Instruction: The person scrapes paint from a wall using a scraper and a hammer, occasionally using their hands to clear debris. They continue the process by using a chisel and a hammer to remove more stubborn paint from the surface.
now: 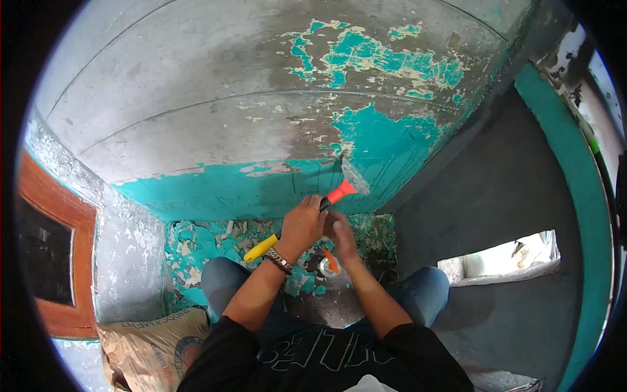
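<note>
We have a long-handled scraper (339,191), with a yellow-and-black handle, a red collar and a flat, whitened metal blade, in front of the turquoise-and-grey wall (215,189) with peeling paint. Its blade lies close to the paint; whether it touches, we cannot tell. Our left hand (302,227) is closed around the black part of the handle. Our right hand (341,236) is curled just beside it, and we cannot tell whether it also grips the scraper.

We judge the scraper light and stiff, its blade thin and probably sharp-edged. The handle is the place to take hold, with fingers behind the red collar; dust could make it a little slippery.

Below the scraper, we see a small, round, whitish container-like object (328,270) with an orange strip (331,259) across it; its contents are too small to make out. Around that, under the scraper, lie turquoise and pale paint flakes (196,256), which look thin and brittle. Left of the scraper and nearer our body stands a crumpled brown paper sack (153,349) with printed lettering; we cannot see what it holds.
</note>
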The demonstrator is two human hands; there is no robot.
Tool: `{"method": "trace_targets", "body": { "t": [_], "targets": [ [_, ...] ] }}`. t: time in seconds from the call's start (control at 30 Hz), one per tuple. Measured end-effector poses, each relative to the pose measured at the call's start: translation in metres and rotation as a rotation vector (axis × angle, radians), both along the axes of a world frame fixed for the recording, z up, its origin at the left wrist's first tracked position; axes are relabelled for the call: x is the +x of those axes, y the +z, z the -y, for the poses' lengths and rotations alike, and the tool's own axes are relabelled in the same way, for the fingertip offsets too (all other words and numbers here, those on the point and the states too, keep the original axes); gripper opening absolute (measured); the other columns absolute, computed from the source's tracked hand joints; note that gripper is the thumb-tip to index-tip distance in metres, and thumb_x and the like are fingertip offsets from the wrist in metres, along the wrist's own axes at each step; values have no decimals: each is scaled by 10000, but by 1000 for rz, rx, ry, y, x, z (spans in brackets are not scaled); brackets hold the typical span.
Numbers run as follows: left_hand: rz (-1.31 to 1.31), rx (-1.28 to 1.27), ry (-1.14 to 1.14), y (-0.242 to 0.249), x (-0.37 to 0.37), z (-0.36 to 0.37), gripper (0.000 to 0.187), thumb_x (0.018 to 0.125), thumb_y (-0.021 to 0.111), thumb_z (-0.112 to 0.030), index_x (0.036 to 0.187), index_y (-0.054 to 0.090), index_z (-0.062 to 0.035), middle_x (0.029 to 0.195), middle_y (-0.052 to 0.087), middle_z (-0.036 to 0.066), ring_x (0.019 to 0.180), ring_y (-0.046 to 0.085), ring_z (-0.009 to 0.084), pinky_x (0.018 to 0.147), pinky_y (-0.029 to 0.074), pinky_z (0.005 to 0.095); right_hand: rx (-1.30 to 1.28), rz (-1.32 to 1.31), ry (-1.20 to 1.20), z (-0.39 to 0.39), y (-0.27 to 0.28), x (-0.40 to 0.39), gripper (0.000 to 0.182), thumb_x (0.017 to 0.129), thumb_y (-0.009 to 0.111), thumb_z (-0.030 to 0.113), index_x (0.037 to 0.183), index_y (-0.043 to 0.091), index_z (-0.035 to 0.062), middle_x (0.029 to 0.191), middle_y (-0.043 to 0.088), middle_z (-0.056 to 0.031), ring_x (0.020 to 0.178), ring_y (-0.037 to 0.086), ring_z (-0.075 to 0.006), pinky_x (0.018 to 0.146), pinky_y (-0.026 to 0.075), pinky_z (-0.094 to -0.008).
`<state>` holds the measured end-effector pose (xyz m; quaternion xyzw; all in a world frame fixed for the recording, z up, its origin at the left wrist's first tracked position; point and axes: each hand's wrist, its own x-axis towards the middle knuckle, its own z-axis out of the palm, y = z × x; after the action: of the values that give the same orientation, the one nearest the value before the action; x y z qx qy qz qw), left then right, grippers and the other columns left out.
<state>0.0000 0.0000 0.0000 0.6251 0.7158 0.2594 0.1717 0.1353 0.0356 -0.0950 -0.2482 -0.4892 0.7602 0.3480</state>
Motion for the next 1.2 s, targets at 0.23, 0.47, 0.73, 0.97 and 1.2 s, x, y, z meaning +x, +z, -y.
{"method": "trace_targets", "body": {
  "t": [0.23, 0.47, 0.73, 0.97, 1.2],
  "targets": [
    [-197, 284, -18, -7, 8, 2, 433, 793, 604, -76, 1190, 447, -5, 1021, 574, 175, 834, 623, 347, 680, 517, 419, -233, -176, -283, -34, 53, -34, 303, 982, 415, 313, 1171, 474, 84, 1110, 580, -72, 1045, 557, -194, 898, 431, -379],
    [-11, -32, 67, -14, -38, 33, 432, 841, 635, -229, 1206, 450, -91, 884, 648, 186, 784, 623, 400, 672, 492, 468, -434, -230, -155, -62, 57, -43, 246, 997, 388, 300, 1048, 482, 79, 994, 595, -92, 932, 618, -243, 807, 525, -422],
    [27, -204, -8, -23, -85, 82, 399, 912, 526, -414, 1031, 570, -36, 801, 635, 180, 739, 616, 378, 638, 467, 447, -333, -109, -268, -69, 52, -50, 281, 1002, 372, 360, 1013, 449, 90, 913, 587, -85, 816, 644, -238, 711, 563, -392],
    [180, -202, 178, -21, -53, 87, 403, 942, 477, -419, 905, 596, -35, 628, 578, 179, 661, 596, 394, 621, 453, 427, -279, -235, -335, -62, 43, -60, 309, 976, 426, 396, 965, 438, 87, 831, 571, -81, 719, 634, -231, 672, 568, -395],
    [-98, 2, 130, -14, -76, 64, 396, 926, 526, -398, 860, 603, -15, 559, 541, 179, 549, 572, 358, 504, 416, 423, -352, -261, -427, -67, 59, -68, 324, 970, 443, 408, 944, 436, 85, 805, 565, -84, 691, 620, -237, 647, 558, -393]
  ]
}}
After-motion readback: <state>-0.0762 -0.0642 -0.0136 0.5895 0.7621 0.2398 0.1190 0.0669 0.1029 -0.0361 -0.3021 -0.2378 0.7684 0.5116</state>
